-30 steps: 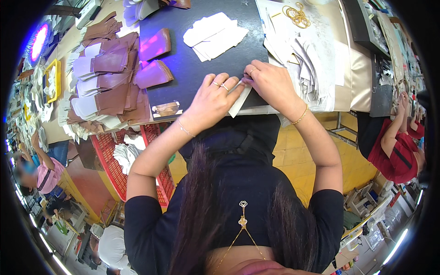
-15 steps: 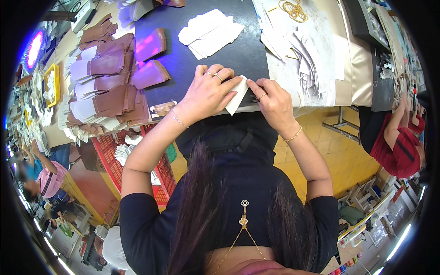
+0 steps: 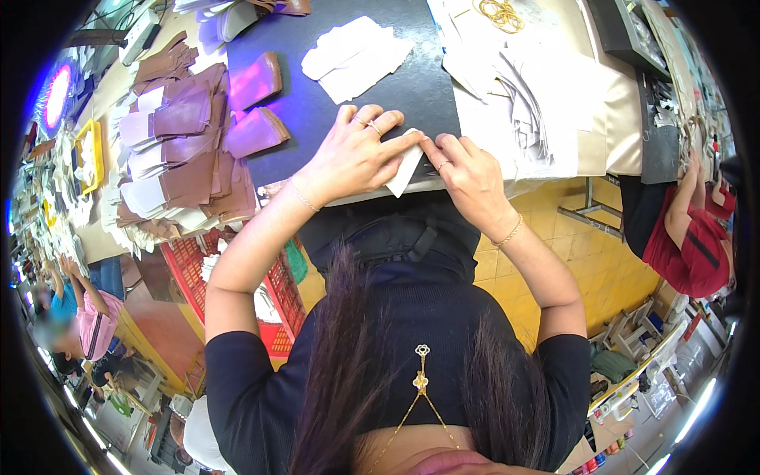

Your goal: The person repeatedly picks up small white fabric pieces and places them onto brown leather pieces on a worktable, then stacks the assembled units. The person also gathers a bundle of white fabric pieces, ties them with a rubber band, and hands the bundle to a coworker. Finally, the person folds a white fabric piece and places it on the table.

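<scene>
At the near edge of the dark work mat, a small white, flat, pointed piece (image 3: pixel 406 172) like paper or thin leather lies between my hands. My left hand (image 3: pixel 356 154) is closed over its left side, thumb and fingers pressing it, the index finger stretched along the top end. My right hand (image 3: pixel 467 176) pinches at that same top corner, its fingertips meeting the left index finger. The fingers hide the piece's upper end. Beyond my hands, a loose pile of white pieces (image 3: pixel 356 59) rests on the mat (image 3: pixel 317 146).
Stacks of brown and white cut pieces (image 3: pixel 186 119) cover the table's left side, with two purple-lit brown stacks (image 3: pixel 257 133) beside them. White strips (image 3: pixel 522 111) and yellow rubber bands (image 3: pixel 500 14) lie on the right. A red crate (image 3: pixel 190 265) stands below; a person in red (image 3: pixel 689 245) works at right.
My left index finger has stretched further right along the piece's top, now meeting my right fingertips. The view has shifted slightly; the piece stays at the mat's edge.
</scene>
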{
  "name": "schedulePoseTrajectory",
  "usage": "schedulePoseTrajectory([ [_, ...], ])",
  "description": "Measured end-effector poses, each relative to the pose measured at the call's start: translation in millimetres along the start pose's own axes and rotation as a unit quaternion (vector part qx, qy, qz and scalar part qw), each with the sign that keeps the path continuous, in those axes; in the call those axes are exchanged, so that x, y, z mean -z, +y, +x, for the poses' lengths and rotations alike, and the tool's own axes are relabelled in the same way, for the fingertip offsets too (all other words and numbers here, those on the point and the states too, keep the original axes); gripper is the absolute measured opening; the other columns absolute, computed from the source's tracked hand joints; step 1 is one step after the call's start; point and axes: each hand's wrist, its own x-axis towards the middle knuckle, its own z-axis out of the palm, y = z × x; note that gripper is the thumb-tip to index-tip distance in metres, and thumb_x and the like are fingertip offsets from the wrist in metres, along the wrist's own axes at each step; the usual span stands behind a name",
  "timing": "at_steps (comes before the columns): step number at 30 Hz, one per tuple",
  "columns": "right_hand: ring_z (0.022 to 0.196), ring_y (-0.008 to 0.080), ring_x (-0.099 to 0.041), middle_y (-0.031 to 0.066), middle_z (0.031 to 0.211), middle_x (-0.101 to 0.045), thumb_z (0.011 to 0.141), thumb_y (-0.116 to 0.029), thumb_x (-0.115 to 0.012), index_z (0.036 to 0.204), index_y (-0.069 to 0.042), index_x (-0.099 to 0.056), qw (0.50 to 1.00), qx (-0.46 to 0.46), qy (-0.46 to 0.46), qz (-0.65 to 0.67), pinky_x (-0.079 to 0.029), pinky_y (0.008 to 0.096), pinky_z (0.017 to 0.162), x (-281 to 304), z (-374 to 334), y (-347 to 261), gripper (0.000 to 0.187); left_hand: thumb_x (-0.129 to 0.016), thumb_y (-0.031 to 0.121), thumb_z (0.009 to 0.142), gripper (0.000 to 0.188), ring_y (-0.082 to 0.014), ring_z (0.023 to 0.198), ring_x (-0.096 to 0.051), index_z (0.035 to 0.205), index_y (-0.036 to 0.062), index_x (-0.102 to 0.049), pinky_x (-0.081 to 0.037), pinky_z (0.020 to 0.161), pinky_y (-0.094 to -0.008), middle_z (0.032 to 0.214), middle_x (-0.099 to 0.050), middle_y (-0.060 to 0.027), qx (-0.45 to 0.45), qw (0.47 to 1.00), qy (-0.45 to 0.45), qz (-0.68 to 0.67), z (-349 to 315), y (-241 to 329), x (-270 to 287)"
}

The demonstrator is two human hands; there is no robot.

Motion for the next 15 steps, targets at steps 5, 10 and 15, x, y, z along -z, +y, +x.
schedulePoseTrajectory([
  [5,0.081,0.017,-0.057,0.0022,0.096,-0.058,0.078,-0.01,-0.061,0.118,-0.011,-0.068,0.999,0.045,-0.003,0.018,-0.052,0.0291,0.067,0,16,12,0.041,-0.07,0.03,0.082,0.036,-0.022,0.103,-0.054,0.112,0.0102,-0.066,-0.038,0.086,-0.0415,0.103,-0.057,-0.0041,0.002,0.997,0.039,0.06,-6,1,-3],
  [10,0.088,0.0184,-0.059,0.002,0.098,-0.059,0.078,-0.01,-0.061,0.112,-0.013,-0.071,0.983,0.149,-0.01,0.103,-0.054,0.0299,0.071,-12,53,32,0.035,-0.073,0.035,0.081,0.039,-0.0224,0.102,-0.057,0.104,0.0045,-0.066,-0.04,0.086,-0.0412,0.104,-0.06,-0.0066,0.091,0.986,0.115,0.082,-25,25,-14],
  [15,0.088,0.0263,-0.064,0.0068,0.099,-0.061,0.085,-0.01,-0.064,0.108,-0.006,-0.072,0.967,0.016,-0.074,0.244,-0.053,0.0361,0.077,-5,58,30,0.024,-0.076,0.023,0.08,0.037,-0.0243,0.113,-0.058,0.11,0.002,-0.066,-0.043,0.095,-0.0404,0.119,-0.062,-0.0087,0.014,0.993,0.115,0.036,-30,16,-15],
])
